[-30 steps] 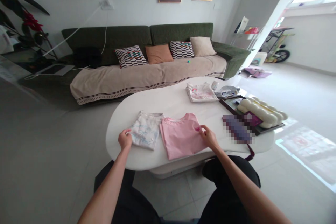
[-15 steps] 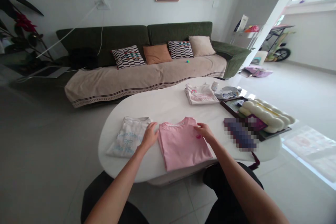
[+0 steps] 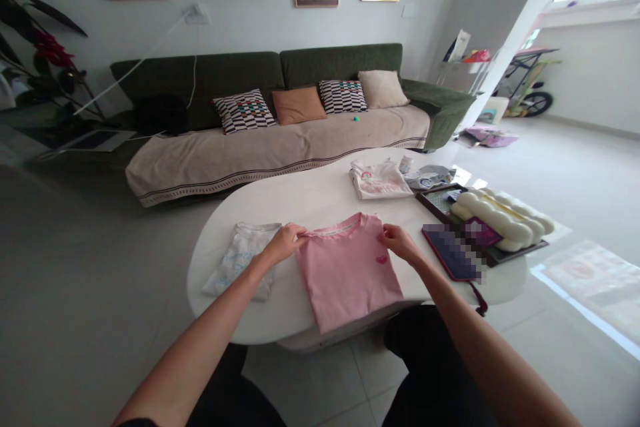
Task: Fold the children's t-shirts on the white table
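Pink shirt [image 3: 349, 273] lies flat, not yet doubled over; left hand [image 3: 285, 243] and right hand [image 3: 401, 243] pinch its shoulders, fingers [image 3: 299, 231] closed

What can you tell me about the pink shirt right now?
The pink shirt looks like soft, thin fabric, with a round collar and a small, darker pink mark on the side by the right hand. It lies on the white table, collar away from the person, lower edge near the table's near edge. The left hand and right hand pinch its upper corners.
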`<action>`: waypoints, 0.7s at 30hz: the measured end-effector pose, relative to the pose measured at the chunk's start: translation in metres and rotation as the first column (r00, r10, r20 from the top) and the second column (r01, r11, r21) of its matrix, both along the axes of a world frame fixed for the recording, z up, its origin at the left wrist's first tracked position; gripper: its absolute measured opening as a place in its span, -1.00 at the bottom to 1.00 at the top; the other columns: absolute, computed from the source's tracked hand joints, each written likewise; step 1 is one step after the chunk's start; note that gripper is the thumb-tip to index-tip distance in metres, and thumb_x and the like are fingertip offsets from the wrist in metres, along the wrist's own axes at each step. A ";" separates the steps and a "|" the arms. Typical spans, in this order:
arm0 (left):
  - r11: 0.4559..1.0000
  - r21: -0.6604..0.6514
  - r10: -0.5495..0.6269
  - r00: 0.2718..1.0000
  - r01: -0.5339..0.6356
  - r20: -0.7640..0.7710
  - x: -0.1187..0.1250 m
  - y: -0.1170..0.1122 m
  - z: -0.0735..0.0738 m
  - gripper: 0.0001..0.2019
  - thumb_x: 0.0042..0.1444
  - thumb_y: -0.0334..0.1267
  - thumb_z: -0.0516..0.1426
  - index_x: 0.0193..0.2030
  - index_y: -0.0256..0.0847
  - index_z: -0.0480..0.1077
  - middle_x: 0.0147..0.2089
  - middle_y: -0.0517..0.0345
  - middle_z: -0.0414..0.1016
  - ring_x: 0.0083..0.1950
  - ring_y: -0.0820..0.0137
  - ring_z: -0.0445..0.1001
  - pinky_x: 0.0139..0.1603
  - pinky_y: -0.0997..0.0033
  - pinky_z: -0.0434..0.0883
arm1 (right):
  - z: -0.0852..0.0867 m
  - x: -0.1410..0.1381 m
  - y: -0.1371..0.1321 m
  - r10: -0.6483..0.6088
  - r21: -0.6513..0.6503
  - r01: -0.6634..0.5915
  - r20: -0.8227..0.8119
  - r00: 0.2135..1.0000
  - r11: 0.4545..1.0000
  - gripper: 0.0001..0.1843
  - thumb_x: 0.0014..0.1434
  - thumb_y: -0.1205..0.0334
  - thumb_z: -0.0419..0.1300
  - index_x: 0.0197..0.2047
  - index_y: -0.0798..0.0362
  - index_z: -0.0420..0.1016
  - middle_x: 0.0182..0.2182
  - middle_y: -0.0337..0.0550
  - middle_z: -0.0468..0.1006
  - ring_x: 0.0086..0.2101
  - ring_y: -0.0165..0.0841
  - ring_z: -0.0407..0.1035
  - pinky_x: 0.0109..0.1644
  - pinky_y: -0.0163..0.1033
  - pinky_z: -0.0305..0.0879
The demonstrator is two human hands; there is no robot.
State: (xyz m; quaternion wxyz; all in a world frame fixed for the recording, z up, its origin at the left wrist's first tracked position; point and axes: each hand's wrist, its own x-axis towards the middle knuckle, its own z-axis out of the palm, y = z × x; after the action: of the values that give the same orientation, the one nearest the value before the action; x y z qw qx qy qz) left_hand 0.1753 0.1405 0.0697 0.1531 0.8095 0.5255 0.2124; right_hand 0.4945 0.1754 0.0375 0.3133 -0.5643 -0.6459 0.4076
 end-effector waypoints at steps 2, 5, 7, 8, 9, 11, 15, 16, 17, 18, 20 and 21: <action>0.999 0.014 -0.031 0.999 0.031 -0.014 0.002 -0.008 0.031 -0.78 0.08 -0.24 0.00 -0.39 -0.24 0.43 -0.46 0.20 0.38 -0.37 0.45 0.31 -0.31 0.54 0.20 | 0.012 -0.003 0.001 0.011 0.012 -0.011 0.012 1.000 1.000 -0.83 -0.20 0.26 0.10 -0.44 0.12 0.34 -0.73 -0.41 0.20 -0.65 -0.55 0.06 -0.57 -0.41 -0.07; 0.998 -0.004 -0.070 0.997 0.070 0.019 0.003 -0.019 0.074 -0.76 0.10 -0.18 -0.01 -0.34 -0.24 0.43 -0.48 0.25 0.37 -0.43 0.51 0.28 -0.38 0.58 0.17 | 0.039 -0.002 0.000 0.127 0.022 -0.128 0.010 0.992 0.992 -0.42 -0.18 0.29 0.11 -0.01 0.07 0.22 -0.70 -0.47 0.23 -0.66 -0.52 0.12 -0.57 -0.42 0.00; 0.998 -0.018 -0.064 0.994 0.066 0.091 0.003 -0.024 0.096 -0.76 0.07 -0.15 0.02 -0.38 -0.25 0.42 -0.50 0.27 0.36 -0.43 0.52 0.28 -0.39 0.58 0.16 | 0.060 -0.001 -0.003 0.253 0.059 -0.256 0.055 0.966 0.965 -0.21 -0.16 0.30 0.12 0.18 0.01 -0.03 -0.69 -0.49 0.24 -0.65 -0.49 0.16 -0.55 -0.41 0.06; 0.998 -0.039 -0.039 0.988 0.045 0.153 0.003 -0.026 0.104 -0.76 0.06 -0.13 0.05 -0.41 -0.27 0.41 -0.51 0.27 0.35 -0.44 0.52 0.27 -0.41 0.58 0.15 | 0.071 -0.001 -0.006 0.264 0.113 -0.275 0.107 0.959 0.955 -0.18 -0.15 0.32 0.12 0.21 0.00 -0.07 -0.68 -0.47 0.25 -0.63 -0.47 0.19 -0.53 -0.39 0.09; 0.997 -0.082 0.006 0.971 0.014 0.239 0.005 -0.027 0.110 -0.74 0.04 -0.11 0.06 -0.44 -0.28 0.39 -0.52 0.26 0.34 -0.45 0.52 0.27 -0.43 0.58 0.16 | 0.082 -0.004 -0.010 0.212 0.190 -0.243 0.168 0.963 0.951 -0.20 -0.13 0.33 0.11 0.21 0.01 -0.05 -0.66 -0.43 0.28 -0.62 -0.46 0.20 -0.51 -0.37 0.11; 0.972 -0.233 0.145 0.869 -0.035 0.474 0.014 -0.028 0.117 -0.73 0.01 -0.09 0.09 -0.44 -0.31 0.36 -0.52 0.25 0.34 -0.48 0.52 0.28 -0.47 0.57 0.18 | 0.102 -0.018 -0.022 -0.018 0.370 -0.065 0.217 0.976 0.927 -0.34 -0.09 0.33 0.11 0.14 0.06 0.10 -0.61 -0.33 0.33 -0.58 -0.43 0.24 -0.47 -0.33 0.14; 0.878 -0.451 0.317 0.508 0.163 0.801 0.054 -0.040 0.125 -0.76 -0.04 -0.18 0.14 -0.29 -0.33 0.35 -0.44 0.17 0.40 -0.44 0.51 0.36 -0.37 0.53 0.30 | 0.133 -0.069 -0.061 0.138 0.289 -0.121 -0.038 0.990 0.950 -0.57 0.03 0.15 0.11 -0.02 0.09 0.24 -0.51 -0.22 0.43 -0.50 -0.40 0.32 -0.42 -0.30 0.23; 0.858 -0.446 0.293 0.470 0.255 0.833 0.064 -0.044 0.129 -0.74 -0.03 -0.19 0.14 -0.24 -0.32 0.35 -0.41 0.14 0.41 -0.42 0.50 0.38 -0.34 0.51 0.32 | 0.139 -0.080 -0.069 0.244 0.242 -0.203 -0.155 0.957 0.949 -0.57 0.03 0.09 0.12 -0.04 0.08 0.25 -0.46 -0.20 0.45 -0.46 -0.40 0.35 -0.39 -0.30 0.26; 0.835 -0.430 0.250 0.461 0.342 0.851 0.071 -0.049 0.134 -0.71 -0.02 -0.18 0.12 -0.18 -0.31 0.34 -0.37 0.11 0.43 -0.38 0.48 0.39 -0.30 0.48 0.34 | 0.145 -0.089 -0.075 0.314 0.215 -0.260 -0.273 0.909 0.941 -0.57 0.01 0.06 0.14 -0.06 0.07 0.27 -0.40 -0.19 0.47 -0.41 -0.39 0.36 -0.35 -0.30 0.28; 0.814 -0.411 0.195 0.474 0.411 0.859 0.076 -0.052 0.141 -0.68 0.01 -0.15 0.10 -0.13 -0.30 0.33 -0.33 0.08 0.44 -0.34 0.45 0.41 -0.27 0.44 0.35 | 0.151 -0.093 -0.078 0.345 0.208 -0.284 -0.381 0.858 0.936 -0.56 -0.01 0.05 0.16 -0.08 0.08 0.29 -0.36 -0.17 0.47 -0.37 -0.38 0.37 -0.31 -0.29 0.29; 0.829 -0.347 0.063 0.545 0.438 0.836 0.076 -0.055 0.156 -0.63 0.04 -0.11 0.05 -0.05 -0.27 0.31 -0.22 0.01 0.44 -0.24 0.38 0.42 -0.20 0.36 0.35 | 0.163 -0.091 -0.076 0.358 0.218 -0.285 -0.523 0.773 0.933 -0.57 -0.07 0.09 0.21 -0.12 0.09 0.35 -0.34 -0.19 0.48 -0.35 -0.38 0.38 -0.26 -0.28 0.30; 0.878 -0.285 -0.003 0.601 0.384 0.799 0.072 -0.054 0.163 -0.60 0.03 -0.10 0.06 -0.01 -0.25 0.30 -0.15 -0.01 0.43 -0.18 0.35 0.41 -0.16 0.33 0.34 | 0.170 -0.086 -0.073 0.360 0.222 -0.284 -0.551 0.753 0.933 -0.59 -0.10 0.14 0.23 -0.16 0.11 0.38 -0.37 -0.21 0.49 -0.37 -0.39 0.38 -0.28 -0.29 0.29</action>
State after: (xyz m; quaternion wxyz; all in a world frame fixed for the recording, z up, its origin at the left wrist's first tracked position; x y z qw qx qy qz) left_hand 0.2470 0.0870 0.2329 0.5618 0.6352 0.3460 0.4015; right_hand 0.4088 0.1026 0.2071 0.4553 -0.2714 -0.6300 0.5676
